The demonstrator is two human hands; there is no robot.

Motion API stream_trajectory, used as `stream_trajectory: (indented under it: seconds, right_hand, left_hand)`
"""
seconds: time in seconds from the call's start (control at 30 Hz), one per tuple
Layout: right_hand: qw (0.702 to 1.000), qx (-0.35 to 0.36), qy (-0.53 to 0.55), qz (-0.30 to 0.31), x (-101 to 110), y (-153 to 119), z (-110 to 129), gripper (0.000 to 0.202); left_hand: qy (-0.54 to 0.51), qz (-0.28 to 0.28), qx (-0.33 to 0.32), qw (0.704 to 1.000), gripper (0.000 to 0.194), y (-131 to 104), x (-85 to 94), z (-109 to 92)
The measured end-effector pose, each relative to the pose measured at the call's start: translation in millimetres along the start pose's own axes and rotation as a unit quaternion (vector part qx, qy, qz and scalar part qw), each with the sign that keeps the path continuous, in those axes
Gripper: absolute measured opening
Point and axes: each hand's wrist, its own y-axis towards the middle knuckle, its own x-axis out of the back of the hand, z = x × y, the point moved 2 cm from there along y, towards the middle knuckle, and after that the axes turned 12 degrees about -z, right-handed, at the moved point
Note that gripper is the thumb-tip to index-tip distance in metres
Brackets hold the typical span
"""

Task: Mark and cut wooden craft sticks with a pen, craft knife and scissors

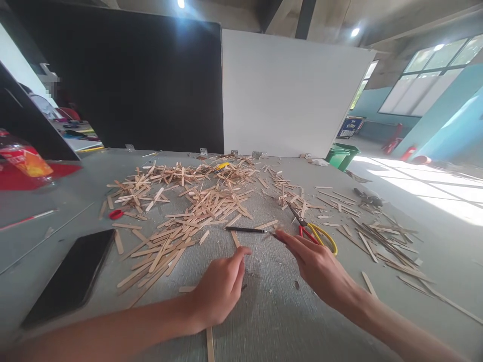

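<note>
My left hand is above the table, its fingers curled in with the thumb side up. Whatever they hold, if anything, is hidden. Just beyond them a wooden craft stick points toward the hand. Another craft stick passes below my left wrist. My right hand reaches in with fingers stretched out and fingertips slightly blurred. They are close to the tip end of a slim black pen on the table. Beside that hand are scissors with a yellow and red handle, blades pointing away, partly covered by the hand.
A large pile of craft sticks spreads across the middle. More thin sticks are scattered at right. A black phone, a red ring and a drink bottle are at left. Black and white panels stand behind.
</note>
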Motion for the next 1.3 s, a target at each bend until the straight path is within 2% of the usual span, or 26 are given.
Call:
stream_trajectory:
  seconds: [0.13,0.33,0.63,0.8,0.97,1.1,1.2,1.3]
  right_hand:
    - [0.998,-0.024,-0.004,0.064,-6,-1,1,0.069]
    - [0.996,-0.002,-0.014,0.089,0,1,12,0.073]
    - [0.996,-0.060,0.067,0.024,-13,-10,3,0.054]
    - [0.990,-0.091,0.104,0.009,-15,-11,4,0.051]
    - [0.987,-0.101,0.126,-0.007,-18,-11,4,0.046]
    - [0.983,-0.108,0.135,-0.054,-21,-11,4,0.046]
    - [0.985,-0.089,0.146,-0.017,-23,-10,7,0.044]
    - [0.982,-0.087,0.153,-0.063,-20,-9,10,0.045]
  left_hand:
    - [0.007,-0.005,0.000,1.000,0.036,-1,0.1,-1]
    - [0.018,-0.007,0.002,1.000,0.034,-1,2.1,-1]
    - [0.021,-0.011,0.008,1.000,0.036,0,3.1,-6]
    - [0.014,-0.001,0.009,1.000,0.038,-1,4.4,-7]
    - [0.021,-0.010,0.005,1.000,0.037,-1,4.2,-5]
    - [0.022,-0.013,0.004,1.000,0.036,0,4.5,-6]
    - [0.022,-0.019,0.004,1.000,0.036,0,4.3,-7]
    - [0.022,-0.024,0.006,0.999,0.035,0,3.6,-7]
